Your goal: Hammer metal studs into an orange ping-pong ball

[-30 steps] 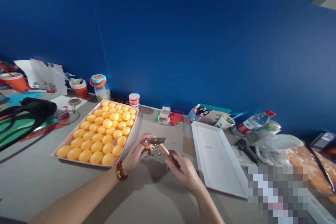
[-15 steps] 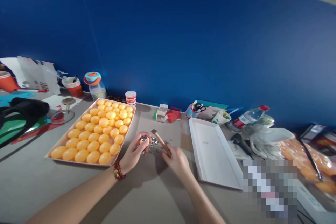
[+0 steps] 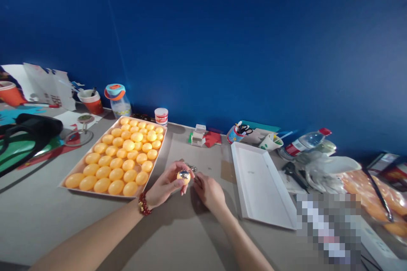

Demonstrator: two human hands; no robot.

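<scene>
My left hand [image 3: 165, 186] is closed around an orange table-tennis ball [image 3: 183, 180], whose upper side carries shiny silver pieces [image 3: 183, 174]. Just to its right, my right hand [image 3: 210, 192] is closed, with its fingertips close to the ball. A short part of a thin brown tool [image 3: 197, 181] shows at those fingers; half a second ago it looked like a wooden-handled brush with a wider brown tip. Its far end is hidden now. Behind the ball, a small pile of silver pieces [image 3: 192, 168] lies on the table, partly covered by my hands.
A shallow box [image 3: 63, 181] full of orange balls stands at the left. A white tray [image 3: 259, 186] lies to the right. Farther back are a small white tub [image 3: 161, 116], a small white box [image 3: 198, 138], a pen cup [image 3: 234, 134] and a plastic bottle [image 3: 307, 142].
My left hand has brought the ball slightly right and nearer, turning its silver side up. The brush in my right hand has dropped from pointing up-left and is mostly hidden.
</scene>
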